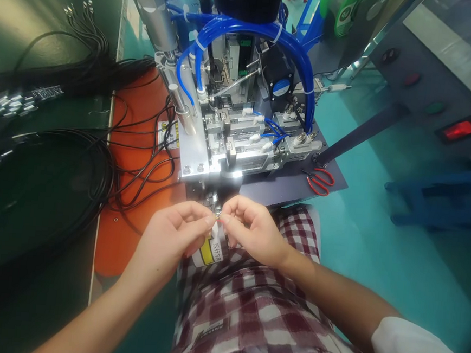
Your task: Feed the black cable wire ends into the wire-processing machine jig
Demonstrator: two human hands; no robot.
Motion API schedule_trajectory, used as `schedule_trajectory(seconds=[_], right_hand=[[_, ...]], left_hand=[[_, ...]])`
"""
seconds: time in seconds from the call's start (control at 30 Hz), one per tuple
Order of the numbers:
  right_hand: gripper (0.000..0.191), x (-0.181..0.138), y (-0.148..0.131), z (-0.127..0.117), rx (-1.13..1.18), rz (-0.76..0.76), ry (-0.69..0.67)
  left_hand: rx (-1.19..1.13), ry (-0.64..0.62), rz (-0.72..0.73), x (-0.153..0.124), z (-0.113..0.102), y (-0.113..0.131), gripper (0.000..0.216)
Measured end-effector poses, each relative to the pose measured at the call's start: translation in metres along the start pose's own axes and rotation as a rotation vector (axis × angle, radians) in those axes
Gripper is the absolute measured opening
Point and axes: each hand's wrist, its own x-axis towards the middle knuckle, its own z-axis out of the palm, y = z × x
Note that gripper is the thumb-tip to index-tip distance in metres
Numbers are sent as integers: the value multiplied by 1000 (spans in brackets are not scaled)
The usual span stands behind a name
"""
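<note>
Cables (101, 171) in black coils cover the green bench (36, 14) at my left and spill onto an orange mat (144, 98); teal floor (376, 253) lies right. Just before the machine (230, 138) with blue hoses (247, 28), my left hand (173, 237) and right hand (251, 229) meet, fingertips of both pinching a small metal part (217, 216). Red scissors (320, 181) lie on the machine's dark plate (279, 188).

both forearms converge; left hand (174, 231), right hand (251, 229) pinched, fingertips meeting.

The teal floor (375, 263) lies right of the dark green desk (22, 295). A blue stool (441, 198) stands on it. The grey cabinet (443, 73) beyond carries a lit red switch (460, 130).
</note>
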Motion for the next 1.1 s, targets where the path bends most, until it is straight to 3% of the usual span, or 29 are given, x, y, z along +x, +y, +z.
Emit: schedule_trajectory(seconds=[0.13,0.43,0.57,0.87,0.97,1.1], right_hand=[[15,3,-1,-4,-9,40,-36],[18,2,-6,2,20,57,24],[20,3,-6,-3,-30,78,-46],[16,9,-12,-20,-474,-171,-223],[18,11,-12,-22,-499,-259,-268],[18,14,-6,-21,-365,-294,-253]], left_hand=[[7,2,10,1,-1,-3,27],[35,27,10,0,-1,-4,26],[37,26,14,1,0,-3,27],[70,-23,13,1,0,0,27],[84,-48,11,2,0,4,28],[115,-56,-3,2,-2,7,28]])
